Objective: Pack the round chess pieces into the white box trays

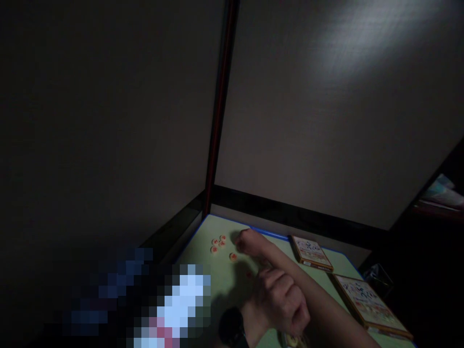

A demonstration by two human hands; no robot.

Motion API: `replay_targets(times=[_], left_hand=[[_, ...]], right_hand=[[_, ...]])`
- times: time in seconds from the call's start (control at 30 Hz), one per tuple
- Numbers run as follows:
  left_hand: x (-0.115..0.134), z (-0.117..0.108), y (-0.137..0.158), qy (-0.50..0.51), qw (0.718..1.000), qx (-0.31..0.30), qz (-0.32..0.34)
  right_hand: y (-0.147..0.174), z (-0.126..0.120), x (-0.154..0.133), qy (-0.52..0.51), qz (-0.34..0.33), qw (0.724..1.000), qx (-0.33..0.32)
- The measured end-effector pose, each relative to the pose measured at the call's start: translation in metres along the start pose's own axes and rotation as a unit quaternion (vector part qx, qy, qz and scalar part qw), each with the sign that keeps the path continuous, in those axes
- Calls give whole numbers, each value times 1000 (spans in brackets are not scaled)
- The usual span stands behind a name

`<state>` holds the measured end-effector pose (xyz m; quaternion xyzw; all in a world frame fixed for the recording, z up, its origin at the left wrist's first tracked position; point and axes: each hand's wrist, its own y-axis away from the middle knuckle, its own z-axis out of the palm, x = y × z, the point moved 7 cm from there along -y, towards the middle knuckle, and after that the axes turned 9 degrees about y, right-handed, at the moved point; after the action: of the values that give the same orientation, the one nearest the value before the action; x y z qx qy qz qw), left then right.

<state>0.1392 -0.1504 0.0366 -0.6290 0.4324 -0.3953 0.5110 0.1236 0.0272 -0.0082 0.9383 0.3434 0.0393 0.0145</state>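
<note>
My right hand [248,241] reaches over the pale green table [217,285] from the lower right, its fingers curled and pointing down at the surface. Beside it lie several round Chinese chess pieces [222,243] with red marks, and a single chess piece [233,256] sits apart, nearer me. My left hand [281,299], with a dark watch [233,327] on the wrist, is closed in front of my right forearm. What either hand holds, if anything, is hidden. Close to the left hand, a reddish piece [249,274] shows in shadow.
Two flat printed boxes, a farther one [312,252] and a nearer one [369,302], lie on the table's right side. Yellowish round pieces [292,340] show below my left hand. Walls [300,121] meet behind the blue-edged table. A pixelated bright patch [181,299] covers the lower left.
</note>
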Motion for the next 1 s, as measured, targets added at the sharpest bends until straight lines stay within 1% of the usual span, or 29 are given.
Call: replay_targets(times=[0.13, 0.27, 0.4, 0.57, 0.67, 0.77, 1.0], left_hand=[[-3, -4, -1, -11, 1000, 7, -10], [-4, -2, -1, -11, 1000, 3, -9], [-6, 0, 1, -14, 1000, 4, -12], [-10, 4, 4, -32, 999, -26, -23], [-10, 0, 2, -18, 1000, -4, -25], [-10, -2, 0, -9, 1000, 11, -24], [-13, -1, 1, -16, 1000, 1, -27]], right_hand=[[-6, 1, -11, 50, -4, 999, -14], [-13, 2, -16, 76, -11, 997, -8], [-26, -3, -23, 67, -29, 997, 15], [-43, -8, -34, 45, -68, 996, 25], [-49, -4, -35, 41, -83, 996, 15], [-51, 1, -32, 36, -83, 996, 5], [-46, 11, -26, 25, -49, 998, 6]])
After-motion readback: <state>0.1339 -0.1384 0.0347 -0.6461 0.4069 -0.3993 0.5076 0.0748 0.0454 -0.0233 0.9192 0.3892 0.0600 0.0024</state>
